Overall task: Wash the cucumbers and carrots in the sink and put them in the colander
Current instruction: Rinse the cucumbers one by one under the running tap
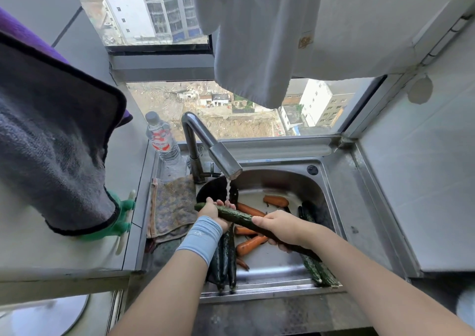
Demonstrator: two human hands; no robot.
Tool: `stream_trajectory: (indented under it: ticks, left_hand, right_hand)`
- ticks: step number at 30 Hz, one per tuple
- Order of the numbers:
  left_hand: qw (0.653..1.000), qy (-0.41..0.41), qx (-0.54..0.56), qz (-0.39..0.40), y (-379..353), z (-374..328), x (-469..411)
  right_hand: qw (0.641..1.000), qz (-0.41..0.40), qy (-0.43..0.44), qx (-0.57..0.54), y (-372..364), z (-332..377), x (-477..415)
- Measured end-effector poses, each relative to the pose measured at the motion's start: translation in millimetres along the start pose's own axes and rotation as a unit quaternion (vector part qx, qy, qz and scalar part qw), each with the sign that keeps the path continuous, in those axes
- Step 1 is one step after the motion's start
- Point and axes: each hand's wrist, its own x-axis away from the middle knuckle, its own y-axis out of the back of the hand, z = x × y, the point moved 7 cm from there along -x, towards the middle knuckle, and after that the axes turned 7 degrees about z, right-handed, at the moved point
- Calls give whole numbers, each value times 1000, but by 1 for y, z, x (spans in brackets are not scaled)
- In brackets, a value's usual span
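A long dark green cucumber [235,217] lies across the steel sink [331,204], held under the water running from the tap [213,153]. My left hand [212,211] grips its far end, just under the stream. My right hand [279,226] grips its middle. Several orange carrots [250,244] lie on the sink floor below. More cucumbers [226,258] rest along the sink's left side and near its right front corner. A dark round bowl, possibly the colander [214,190], sits at the sink's back left; its holes do not show.
A patterned cloth [171,207] hangs over the sink's left rim. A water bottle [162,137] stands behind it by the window. A dark towel [51,135] hangs at left over a green glove [123,220]. White cloth [257,40] hangs above.
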Motion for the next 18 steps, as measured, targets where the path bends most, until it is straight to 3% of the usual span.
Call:
stream_trajectory:
  ticks: [3,6,13,18]
  left_hand:
    - [1000,14,7,-24,7,-12,0]
    - [998,10,-57,-34,6,-18,0]
    - [981,53,-161,89,-20,40,11]
    - [974,72,-194,94,0,39,18]
  right_hand:
    - [1000,9,10,5,7,-4,3]
    - [1000,-9,8,5,15,-11,1]
    - [997,-76,4,19,-2,3,-19]
    - [995,-71,0,72,-17,16,-25]
